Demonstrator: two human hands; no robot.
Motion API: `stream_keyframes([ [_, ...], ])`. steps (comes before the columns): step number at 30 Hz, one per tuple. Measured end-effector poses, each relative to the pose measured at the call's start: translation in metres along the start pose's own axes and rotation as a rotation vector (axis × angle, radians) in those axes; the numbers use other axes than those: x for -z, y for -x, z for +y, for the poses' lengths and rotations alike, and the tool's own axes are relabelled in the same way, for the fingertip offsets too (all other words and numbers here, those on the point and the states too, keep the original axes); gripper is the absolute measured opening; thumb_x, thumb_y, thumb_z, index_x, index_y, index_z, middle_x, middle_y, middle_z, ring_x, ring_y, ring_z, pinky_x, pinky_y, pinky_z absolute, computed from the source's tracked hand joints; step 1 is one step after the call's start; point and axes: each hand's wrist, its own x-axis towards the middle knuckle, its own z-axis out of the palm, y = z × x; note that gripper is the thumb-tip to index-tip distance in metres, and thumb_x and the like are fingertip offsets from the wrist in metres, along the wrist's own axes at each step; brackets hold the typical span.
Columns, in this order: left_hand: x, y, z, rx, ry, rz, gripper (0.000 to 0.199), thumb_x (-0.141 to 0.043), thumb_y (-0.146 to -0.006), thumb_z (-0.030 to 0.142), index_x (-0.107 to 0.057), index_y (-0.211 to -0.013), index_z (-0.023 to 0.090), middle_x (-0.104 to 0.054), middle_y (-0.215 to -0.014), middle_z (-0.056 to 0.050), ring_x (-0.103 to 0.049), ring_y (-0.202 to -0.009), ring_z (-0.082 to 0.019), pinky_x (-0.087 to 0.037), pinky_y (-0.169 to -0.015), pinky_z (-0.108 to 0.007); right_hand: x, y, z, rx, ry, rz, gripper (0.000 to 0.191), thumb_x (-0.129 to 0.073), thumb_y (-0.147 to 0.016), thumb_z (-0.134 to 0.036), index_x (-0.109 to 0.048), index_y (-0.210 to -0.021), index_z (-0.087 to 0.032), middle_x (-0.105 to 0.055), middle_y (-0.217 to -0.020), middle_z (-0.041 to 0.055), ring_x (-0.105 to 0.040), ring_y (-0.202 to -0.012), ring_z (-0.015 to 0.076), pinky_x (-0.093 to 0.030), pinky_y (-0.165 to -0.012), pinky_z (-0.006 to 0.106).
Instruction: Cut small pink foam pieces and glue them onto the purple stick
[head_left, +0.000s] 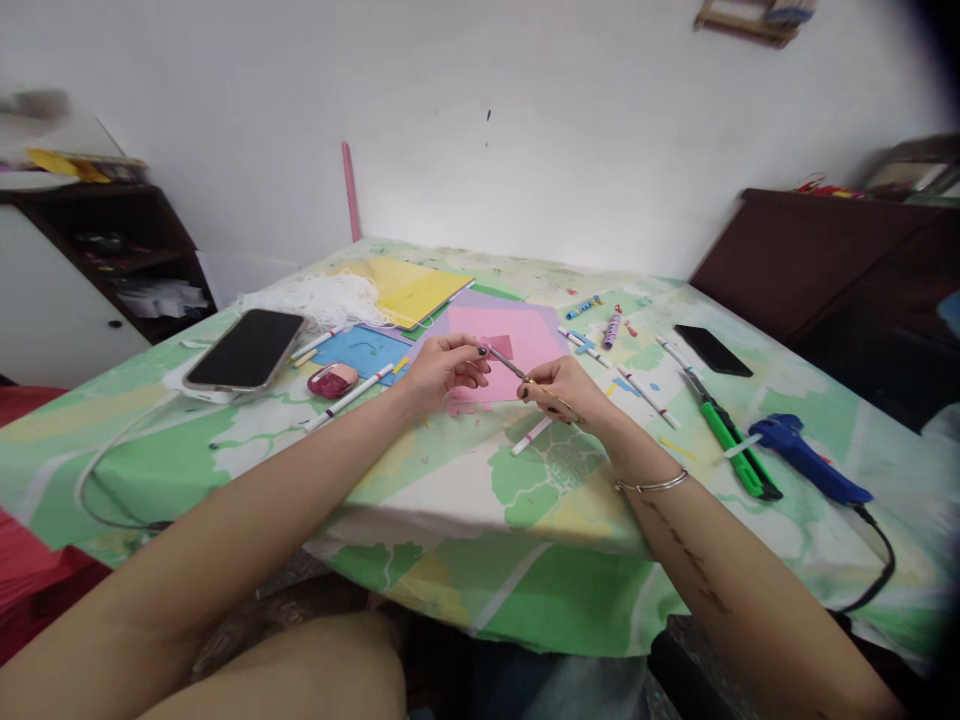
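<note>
My right hand [559,388] is closed on the gold handles of a pair of scissors [510,364], whose blades point up and left. Just left of the blade tips, my left hand [452,368] pinches something small by the tips; it looks like a bit of pink paper, too small to make out. Beneath both hands lies a pink sheet [525,345] on a purple one. A darker pink piece [499,347] shows behind the blades, and small pink scraps [469,407] lie near the sheet's front edge.
Left are a phone [244,350], white string [330,300], a yellow folder [409,288], blue sheets and a maroon object [332,380]. Right are markers, paper rolls [613,328], a black phone [712,350], a green cutter [731,440] and a blue glue gun [814,460] with its cord.
</note>
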Motion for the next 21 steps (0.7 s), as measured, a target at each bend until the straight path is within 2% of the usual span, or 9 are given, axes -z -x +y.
stream_keyframes([
  [7, -0.0003, 0.0001, 0.0005, 0.010, -0.003, -0.004, 0.011, -0.068, -0.066, 0.019, -0.064, -0.076, 0.014, -0.065, -0.058, -0.001, -0.061, -0.050, -0.011, -0.047, -0.051, -0.023, -0.0013, -0.0006, 0.0024, 0.014, 0.001, -0.005, 0.033, -0.068, -0.068, -0.045, -0.060, -0.065, -0.013, -0.034, -0.034, -0.0089, -0.029, -0.029, 0.0051, -0.019, -0.029, 0.020],
  [21, -0.0001, 0.0005, 0.0007, 0.033, -0.009, -0.008, 0.009, -0.066, -0.065, 0.019, -0.064, -0.073, 0.014, -0.064, -0.056, -0.001, -0.060, -0.049, -0.012, -0.048, -0.051, -0.024, 0.0022, 0.0001, 0.0010, 0.024, -0.035, -0.033, 0.036, -0.073, -0.066, -0.045, -0.056, -0.059, -0.014, -0.033, -0.033, -0.0095, -0.028, -0.029, 0.0041, -0.017, -0.028, 0.019],
])
